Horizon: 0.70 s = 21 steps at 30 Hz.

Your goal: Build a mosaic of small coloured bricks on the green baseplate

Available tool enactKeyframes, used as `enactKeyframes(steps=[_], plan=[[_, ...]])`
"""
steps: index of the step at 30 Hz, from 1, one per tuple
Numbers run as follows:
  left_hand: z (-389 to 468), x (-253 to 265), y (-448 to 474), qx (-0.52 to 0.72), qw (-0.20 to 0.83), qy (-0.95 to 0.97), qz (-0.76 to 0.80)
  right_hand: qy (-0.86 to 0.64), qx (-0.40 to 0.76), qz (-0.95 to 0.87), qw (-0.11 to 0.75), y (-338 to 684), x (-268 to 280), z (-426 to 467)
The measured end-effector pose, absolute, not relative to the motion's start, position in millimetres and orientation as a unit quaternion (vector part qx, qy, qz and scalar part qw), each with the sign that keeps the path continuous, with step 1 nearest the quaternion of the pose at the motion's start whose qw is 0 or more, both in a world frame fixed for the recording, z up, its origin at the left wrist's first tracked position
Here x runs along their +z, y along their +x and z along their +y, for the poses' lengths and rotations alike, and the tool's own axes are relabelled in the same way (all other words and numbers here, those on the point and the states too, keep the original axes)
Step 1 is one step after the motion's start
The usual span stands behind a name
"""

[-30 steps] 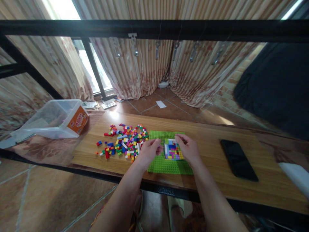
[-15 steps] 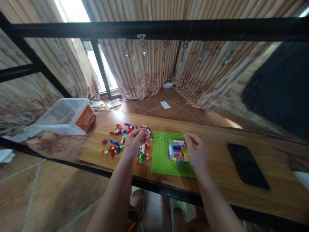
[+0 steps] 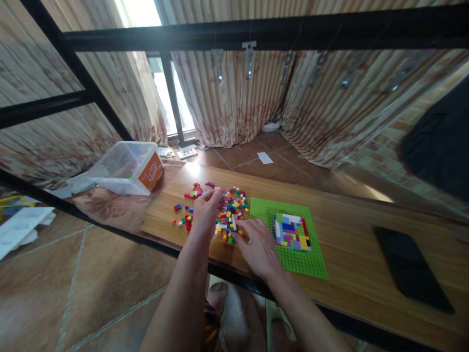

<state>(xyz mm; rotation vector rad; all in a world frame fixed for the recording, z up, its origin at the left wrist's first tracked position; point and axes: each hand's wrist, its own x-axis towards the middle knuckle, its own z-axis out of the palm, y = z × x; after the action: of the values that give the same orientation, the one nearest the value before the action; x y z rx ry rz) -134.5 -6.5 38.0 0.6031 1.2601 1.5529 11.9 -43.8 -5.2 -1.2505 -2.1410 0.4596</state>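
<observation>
My left hand [image 3: 205, 211] hangs over the pile of small coloured building bricks [image 3: 223, 229], its thumb and fingertips pinched together. Whatever is between them is too small to make out. At the pile's right edge is my right hand [image 3: 258, 247], thumb and forefinger apart, the tips beside a long white brick [image 3: 233, 222] among the loose ones. A green baseplate [image 3: 317, 259] lies just right of that hand. On the plate sits a multicoloured block of bricks [image 3: 292, 232], fitted closely together, with white along its far side and a red stretch at the right.
A black phone [image 3: 412, 269] lies on the wooden table [image 3: 348, 234] to the right. Past the table's left end stands a clear plastic bin [image 3: 124, 168] with an orange label. A black metal bar [image 3: 227, 36] crosses above the table, with hooks hanging below it.
My right hand has moved left, from the brick block to the edge of the loose pile. My left hand stays pinched over the pile. The view has turned slightly left.
</observation>
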Motion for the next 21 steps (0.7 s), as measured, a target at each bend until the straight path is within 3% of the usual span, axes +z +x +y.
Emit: enactKeyframes(steps=[10,15,21], plan=[[-5,31,-142,0.576,0.499,0.277,0.585,-0.497,0.183,-0.793,0.303,0,-20,-35],[-6,22,-147,0.524,0.460,0.349,0.625,-0.522,0.212,-0.746,0.356,2,-17,-30],[-9,27,-144,0.478,0.480,0.415,0.608,-0.521,0.327,-0.649,0.448,10,-3,-28]])
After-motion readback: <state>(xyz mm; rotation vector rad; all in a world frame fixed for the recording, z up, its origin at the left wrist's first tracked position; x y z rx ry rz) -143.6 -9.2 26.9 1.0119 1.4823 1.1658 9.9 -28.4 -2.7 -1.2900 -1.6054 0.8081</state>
